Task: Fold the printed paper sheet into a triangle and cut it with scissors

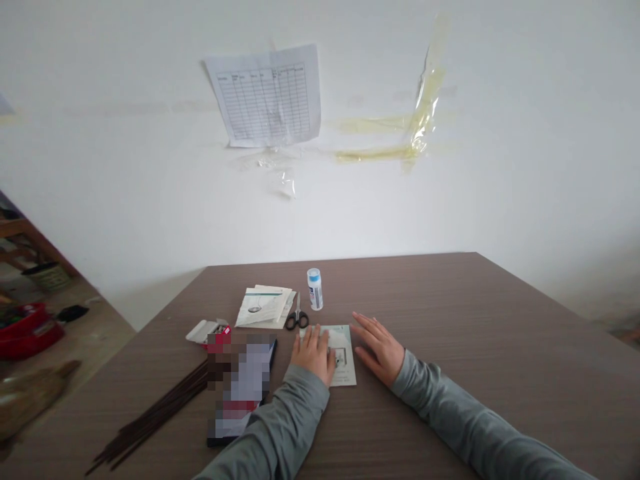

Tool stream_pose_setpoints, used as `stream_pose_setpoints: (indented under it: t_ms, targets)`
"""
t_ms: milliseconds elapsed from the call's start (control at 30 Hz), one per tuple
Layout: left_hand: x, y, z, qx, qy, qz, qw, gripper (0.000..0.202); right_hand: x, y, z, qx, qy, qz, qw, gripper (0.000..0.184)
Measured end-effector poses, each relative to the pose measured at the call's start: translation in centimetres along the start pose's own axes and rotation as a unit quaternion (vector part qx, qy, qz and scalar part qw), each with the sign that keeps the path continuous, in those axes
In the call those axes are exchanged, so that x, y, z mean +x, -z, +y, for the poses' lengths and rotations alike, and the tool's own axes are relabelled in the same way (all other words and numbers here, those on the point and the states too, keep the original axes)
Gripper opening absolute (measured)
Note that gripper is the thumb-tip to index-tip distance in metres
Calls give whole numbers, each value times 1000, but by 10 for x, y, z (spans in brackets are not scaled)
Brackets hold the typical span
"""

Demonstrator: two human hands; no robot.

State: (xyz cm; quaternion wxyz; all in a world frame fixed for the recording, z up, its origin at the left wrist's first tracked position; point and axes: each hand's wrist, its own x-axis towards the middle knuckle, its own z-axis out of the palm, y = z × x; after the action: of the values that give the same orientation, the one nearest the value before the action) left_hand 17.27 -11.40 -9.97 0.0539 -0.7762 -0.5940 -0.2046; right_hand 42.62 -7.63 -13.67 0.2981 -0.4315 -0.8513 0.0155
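The printed paper (343,365) lies on the surface (430,293) beneath the flat, unclenched left hand (313,351), the right hand (379,347) equally unclenched beside it, and seems light, thin and easily creased, best lifted by its free lower right corner

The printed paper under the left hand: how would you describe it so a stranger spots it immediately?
On the brown table, find the person's left hand. The pale printed paper lies beneath it, nearer the person than the scissors. Unlike the overlapping papers farther left, it shows a rectangular framed picture and has a hand over it.
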Motion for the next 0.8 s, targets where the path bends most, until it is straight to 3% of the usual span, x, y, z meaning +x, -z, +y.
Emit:
stream_pose_setpoints:
  t_ms: [100, 200, 300, 433, 633, 800]
  targets:
    - [0, -13, 6, -16, -24, -9, 1000, 61, -1, -12, -20, -13, -4, -48, 999, 75]
    - [7, -18, 8, -27, -51, -38, 998, 64, -2, -11, -29, -29, -11, -109, 994, 85]
    - [8, -16, 6, -32, -56, -55, 996, 65, -6, 3, -28, -51, -23, -136, 989, 83]
    - [-10, -18, -3, -23, -84, -64, 994, 72, -19, 28, -21, -48, -21, -169, 984, 78]
    - [-47, -51, -22, 15, -84, 23, 996, 76, -39, 58, -18, -27, -28, -162, 986, 73]
    - [-53, -61, -29, -8, -95, 24, 995, 88, -38, 78, -16, -3, -28, -184, 983, 80]
